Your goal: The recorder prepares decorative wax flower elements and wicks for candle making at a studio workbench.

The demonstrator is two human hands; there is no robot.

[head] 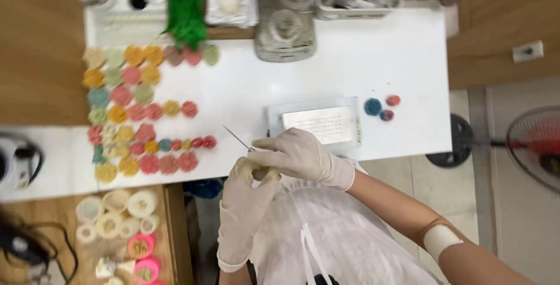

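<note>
Two gloved hands meet at the near edge of the white table (326, 75), just in front of the flat grey tray (315, 125) that serves as the centre of this workbench. To the tray's left lie rows of small coloured flower-shaped pieces (137, 116), far larger in spread than the three loose round pieces (382, 107) to its right. Behind the tray stands a metal scale (286, 31); off its right side, beyond the table's edge, a floor fan (534, 145) stands.

Risk, as it appears: the thin metal tool (236, 138) has a fine point aimed back toward the flower rows, and a slip of the gloves could, by this view, jab the piece too deep or flick it off the table edge, since the hands work over the person's apron (326, 244) rather than over the tray.

Right hand (300, 157) is curled shut around the tool's handle, just in front of the tray's left corner. Left hand (248, 203), below it, pinches a small pale piece (261, 172) between thumb and fingertips (256, 183); the piece sits at the fingertips, touching them, directly under the right hand, and is mostly hidden.
</note>
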